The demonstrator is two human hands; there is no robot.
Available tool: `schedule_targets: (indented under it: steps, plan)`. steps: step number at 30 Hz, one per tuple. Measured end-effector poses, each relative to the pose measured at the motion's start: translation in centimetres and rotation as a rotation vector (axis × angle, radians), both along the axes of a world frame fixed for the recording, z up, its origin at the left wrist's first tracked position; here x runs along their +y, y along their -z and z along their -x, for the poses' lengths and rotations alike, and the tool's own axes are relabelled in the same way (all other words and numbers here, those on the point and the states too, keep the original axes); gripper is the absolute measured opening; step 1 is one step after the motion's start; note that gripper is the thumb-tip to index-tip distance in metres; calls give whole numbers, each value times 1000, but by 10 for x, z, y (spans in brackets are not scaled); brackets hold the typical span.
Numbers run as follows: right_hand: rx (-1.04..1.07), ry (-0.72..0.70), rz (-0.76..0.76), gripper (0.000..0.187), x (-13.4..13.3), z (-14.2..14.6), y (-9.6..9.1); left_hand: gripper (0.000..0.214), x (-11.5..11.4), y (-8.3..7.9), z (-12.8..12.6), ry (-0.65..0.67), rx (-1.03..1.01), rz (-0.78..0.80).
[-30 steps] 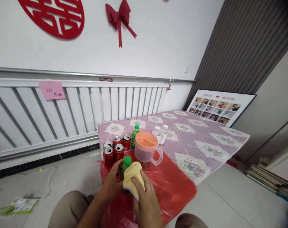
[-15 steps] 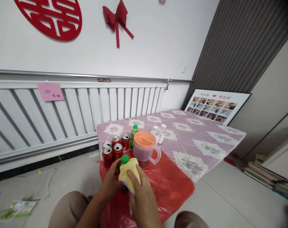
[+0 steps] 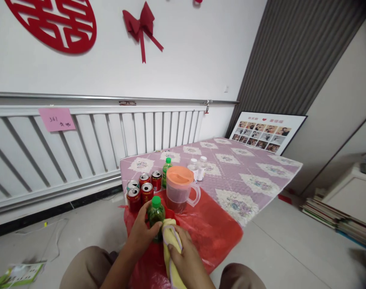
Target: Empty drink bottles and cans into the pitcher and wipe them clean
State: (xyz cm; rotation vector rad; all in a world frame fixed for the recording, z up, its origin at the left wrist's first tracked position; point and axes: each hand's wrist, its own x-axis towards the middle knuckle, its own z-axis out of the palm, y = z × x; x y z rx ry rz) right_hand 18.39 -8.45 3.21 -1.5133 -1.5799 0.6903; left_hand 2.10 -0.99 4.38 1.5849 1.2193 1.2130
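My left hand (image 3: pixel 141 235) is wrapped round a small green bottle (image 3: pixel 155 214) with a green cap, held upright over a red plastic sheet (image 3: pixel 213 233). My right hand (image 3: pixel 187 261) grips a yellow cloth (image 3: pixel 170 245) with a purple edge, pressed against the lower right side of the bottle. Just beyond stands a clear jug (image 3: pixel 179 194) with an orange lid and dark liquid at the bottom.
Several red cans (image 3: pixel 142 189), another green bottle (image 3: pixel 167 172) and two small white bottles (image 3: pixel 197 167) stand on the low table with a purple patterned cloth (image 3: pixel 249 172). A white radiator (image 3: pixel 95 140) runs behind. A framed photo collage (image 3: pixel 265 132) and stacked books (image 3: pixel 333 218) lie at the right.
The yellow cloth slid down from the bottle's top to its lower side, uncovering the cap and shoulder. The view shifted slightly right.
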Motion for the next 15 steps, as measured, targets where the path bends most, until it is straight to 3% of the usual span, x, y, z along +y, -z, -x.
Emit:
schedule_targets:
  steps: [4,8,11,15]
  plan:
    - [105,103,-53,48,9,3,-20,63,-2,-1,-5,-40,24,-20]
    - [110,55,-136,53,19,12,-34,60,4,3,-1,-29,43,-97]
    - [110,44,-90,55,25,14,-27,61,10,6,8,18,31,-63]
    - [122,7,60,56,26,7,-3,64,17,6,21,162,-4,18]
